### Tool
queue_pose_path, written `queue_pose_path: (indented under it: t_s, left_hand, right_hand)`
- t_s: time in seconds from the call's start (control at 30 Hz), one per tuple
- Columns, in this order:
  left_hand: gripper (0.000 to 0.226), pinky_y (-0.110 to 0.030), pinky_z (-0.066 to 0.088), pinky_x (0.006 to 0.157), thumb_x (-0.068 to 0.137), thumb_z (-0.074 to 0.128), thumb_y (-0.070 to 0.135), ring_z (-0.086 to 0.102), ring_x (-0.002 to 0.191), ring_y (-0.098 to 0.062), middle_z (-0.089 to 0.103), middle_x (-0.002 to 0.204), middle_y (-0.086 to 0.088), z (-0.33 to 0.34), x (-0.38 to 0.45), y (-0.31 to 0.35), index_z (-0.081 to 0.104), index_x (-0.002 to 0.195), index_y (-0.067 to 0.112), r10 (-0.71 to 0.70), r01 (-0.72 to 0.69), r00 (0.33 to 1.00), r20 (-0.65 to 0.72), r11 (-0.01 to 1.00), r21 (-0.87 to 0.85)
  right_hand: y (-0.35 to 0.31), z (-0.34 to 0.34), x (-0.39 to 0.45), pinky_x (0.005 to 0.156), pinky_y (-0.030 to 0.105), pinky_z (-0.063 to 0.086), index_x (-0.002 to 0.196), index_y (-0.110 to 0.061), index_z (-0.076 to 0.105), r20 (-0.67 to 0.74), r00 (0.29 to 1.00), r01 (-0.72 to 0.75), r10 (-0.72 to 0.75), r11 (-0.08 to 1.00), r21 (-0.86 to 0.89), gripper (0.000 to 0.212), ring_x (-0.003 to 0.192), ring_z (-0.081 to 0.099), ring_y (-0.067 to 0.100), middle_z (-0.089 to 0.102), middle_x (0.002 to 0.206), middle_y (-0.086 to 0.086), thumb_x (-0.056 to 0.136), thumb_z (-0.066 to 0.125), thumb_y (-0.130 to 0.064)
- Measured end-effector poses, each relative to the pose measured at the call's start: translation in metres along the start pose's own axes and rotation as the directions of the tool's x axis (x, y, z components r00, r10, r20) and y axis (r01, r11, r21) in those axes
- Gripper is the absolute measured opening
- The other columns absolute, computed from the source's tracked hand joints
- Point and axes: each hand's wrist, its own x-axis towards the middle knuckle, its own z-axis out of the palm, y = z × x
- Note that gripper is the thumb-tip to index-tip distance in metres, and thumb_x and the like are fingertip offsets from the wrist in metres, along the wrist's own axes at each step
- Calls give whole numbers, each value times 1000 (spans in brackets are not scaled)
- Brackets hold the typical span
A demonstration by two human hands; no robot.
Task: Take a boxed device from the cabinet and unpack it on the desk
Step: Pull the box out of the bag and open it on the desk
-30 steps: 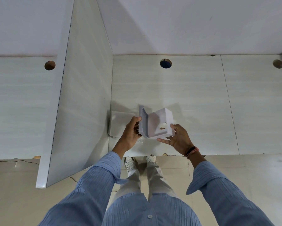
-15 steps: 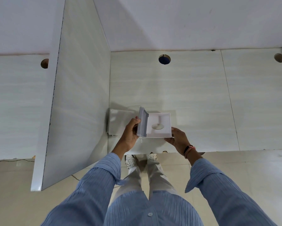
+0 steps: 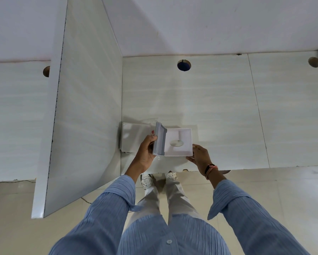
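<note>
My left hand (image 3: pixel 145 150) grips a flat grey device (image 3: pixel 159 139), held on edge just above the desk (image 3: pixel 218 111). Right beside it my right hand (image 3: pixel 200 157) holds a white square tray insert (image 3: pixel 179 142) by its near right corner. The insert faces up and has a round cutout in its middle. A white box part (image 3: pixel 131 136) lies flat on the desk to the left, against the upright divider panel (image 3: pixel 86 107), with a bit of clear plastic wrap (image 3: pixel 149 120) at its far edge.
The divider panel stands on the left and juts past the desk's front edge. Three round cable holes, one of them at the middle (image 3: pixel 184 64), line the back of the desk near the wall. My legs and shoes (image 3: pixel 159 178) show below the front edge.
The white insert has tilted from upright to flat and face up, lower over the desk. The grey device stays on edge in my left hand.
</note>
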Motion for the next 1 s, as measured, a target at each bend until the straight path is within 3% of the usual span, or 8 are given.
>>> queue_pose_path:
  t_s: [0.37,0.43,0.53,0.6,0.67,0.77,0.83,1.0]
  left_hand:
    - [58,-34,48,78,70,71,37,58,94,-21,67,99,-7,-4,-5,-4,63,120,11,-14,13,1000,-16,999,-42]
    - [53,-35,47,76,70,71,38,57,94,-22,65,98,-9,-9,-4,-3,66,115,11,2,-5,999,-41,997,-71]
    - [46,-38,47,76,79,64,40,56,95,-26,63,101,-12,-19,1,3,65,114,10,54,-62,998,-43,979,-196]
    - [45,-38,46,79,86,55,41,58,97,-27,63,107,-14,-18,4,12,64,119,11,64,-60,998,3,957,-284]
    - [44,-36,47,75,90,51,42,61,94,-26,65,105,-13,-10,12,24,64,117,10,52,-35,997,51,954,-299]
    - [28,-28,47,62,91,54,31,60,87,-23,64,94,-10,15,32,39,63,107,10,68,-66,998,2,979,-193]
    - [13,-27,45,60,94,56,19,57,80,-19,61,86,-9,30,47,46,65,93,10,99,-107,991,-86,991,-85]
    - [17,-30,39,67,88,62,18,50,68,-20,56,73,-6,43,92,57,63,71,16,222,-114,940,-260,921,373]
  right_hand:
    - [-1,-2,0,95,51,58,106,-9,68,-26,1000,4,-6,997,-80,24,117,62,42,67,123,21,97,48,1]
    - [-4,-2,0,92,51,59,106,-9,70,-115,993,-4,-8,994,-109,27,112,65,41,70,115,17,96,46,-2]
    - [-17,-3,-1,90,52,58,103,-11,73,-314,915,145,-255,932,-333,26,97,69,36,74,100,11,95,49,-12]
    - [-35,1,-4,82,48,59,102,-11,73,-273,891,260,-363,901,-348,22,90,68,31,75,96,10,95,53,-18]
    - [-57,10,-7,70,40,56,104,-9,72,-115,935,306,-336,927,-216,20,80,64,26,71,90,8,98,57,-21]
    - [-88,27,-9,64,33,52,108,-2,71,116,951,294,-286,954,-55,22,76,60,23,69,92,10,101,54,-15]
    - [-98,33,0,61,33,51,101,-4,74,104,937,344,-334,933,-102,25,71,59,21,70,89,10,97,50,-6]
    - [-110,29,33,65,34,51,96,-8,78,-4,928,359,-372,897,-257,31,70,58,21,70,86,12,90,48,1]
